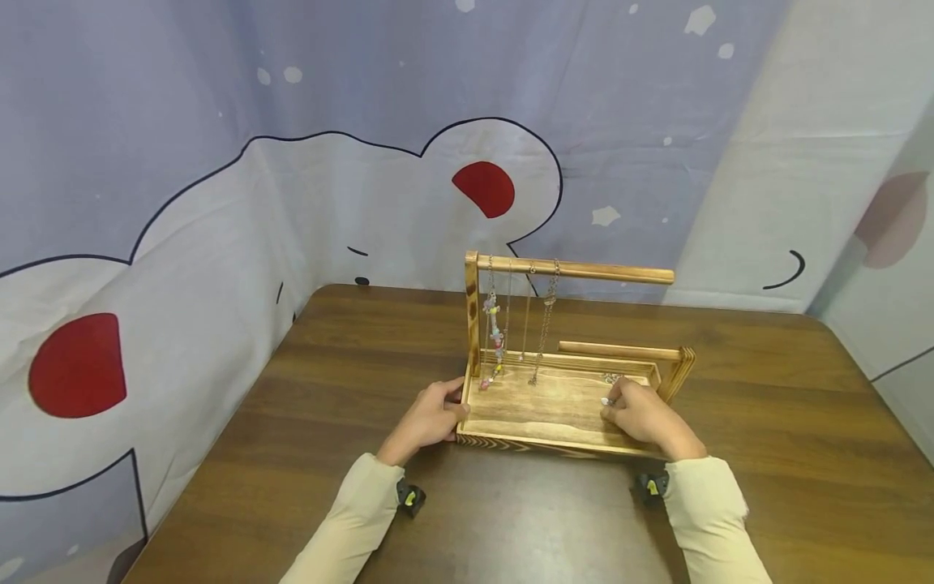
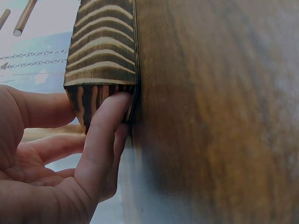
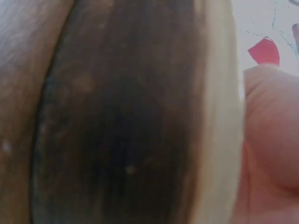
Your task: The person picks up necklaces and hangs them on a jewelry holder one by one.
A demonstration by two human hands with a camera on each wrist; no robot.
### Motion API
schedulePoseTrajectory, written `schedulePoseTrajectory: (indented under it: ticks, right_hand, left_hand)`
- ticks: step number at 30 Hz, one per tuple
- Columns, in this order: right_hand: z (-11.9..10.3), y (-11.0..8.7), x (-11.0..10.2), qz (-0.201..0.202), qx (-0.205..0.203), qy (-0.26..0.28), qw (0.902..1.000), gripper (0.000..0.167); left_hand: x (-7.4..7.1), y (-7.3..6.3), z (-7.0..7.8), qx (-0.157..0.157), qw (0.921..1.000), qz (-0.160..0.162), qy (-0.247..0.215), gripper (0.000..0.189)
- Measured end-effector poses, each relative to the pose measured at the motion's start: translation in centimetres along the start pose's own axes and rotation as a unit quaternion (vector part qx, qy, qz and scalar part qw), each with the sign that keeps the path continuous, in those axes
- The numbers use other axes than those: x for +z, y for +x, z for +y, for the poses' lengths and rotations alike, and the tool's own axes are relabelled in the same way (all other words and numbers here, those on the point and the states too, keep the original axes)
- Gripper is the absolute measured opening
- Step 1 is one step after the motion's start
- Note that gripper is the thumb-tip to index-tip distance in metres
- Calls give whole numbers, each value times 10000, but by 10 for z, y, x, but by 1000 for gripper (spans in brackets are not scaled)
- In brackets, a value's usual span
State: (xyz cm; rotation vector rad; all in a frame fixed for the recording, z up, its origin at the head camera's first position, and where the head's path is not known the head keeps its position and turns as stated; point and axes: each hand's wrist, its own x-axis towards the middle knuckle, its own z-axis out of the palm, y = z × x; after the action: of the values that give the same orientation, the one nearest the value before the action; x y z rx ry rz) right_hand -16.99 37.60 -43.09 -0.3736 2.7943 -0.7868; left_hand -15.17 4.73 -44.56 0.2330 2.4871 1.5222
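A wooden jewelry stand with a shallow tray [image 1: 554, 397] is on the table. My left hand [image 1: 430, 412] grips the tray's left end, thumb over the rim; in the left wrist view, fingers press the striped end wall [image 2: 100, 95]. Inside the tray's right part, my right hand [image 1: 645, 414] pinches a small white-and-silver jewelry piece [image 1: 606, 401], mostly hidden by the fingers. A silver chain [image 1: 611, 378] lies just behind those fingertips. In the right wrist view, the tray's dark side wall [image 3: 126, 116] hides most of the hand.
From the stand's upper bar [image 1: 620, 274] hang a colorful beaded strand [image 1: 498, 337], a thicker chain necklace [image 1: 545, 324] and thin necklaces [image 1: 527, 316], all toward the left. A lower bar [image 1: 620, 350] runs behind the tray. A patterned curtain [image 1: 409, 211] stands behind the table [image 1: 350, 349].
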Motion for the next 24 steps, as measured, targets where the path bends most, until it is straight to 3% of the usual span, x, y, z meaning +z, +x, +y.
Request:
schedulePoseTrajectory:
  ticks: [4, 10, 19, 24]
  right_hand:
    - [0, 1, -1, -104, -18, 197, 9998, 20]
    - [-2, -1, 0, 73, 207, 68, 9997, 33]
    - [-4, -1, 0, 288, 267, -437, 9983, 9]
    - [-7, -4, 0, 280, 178, -472, 9983, 29]
  left_hand:
    - [0, 0, 0, -4, 10000, -39, -13, 53]
    - [-1, 1, -2, -12, 9999, -112, -96, 52]
    - [0, 2, -2, -41, 9998, -127, -158, 52]
    - [0, 1, -1, -13, 9998, -132, -154, 51]
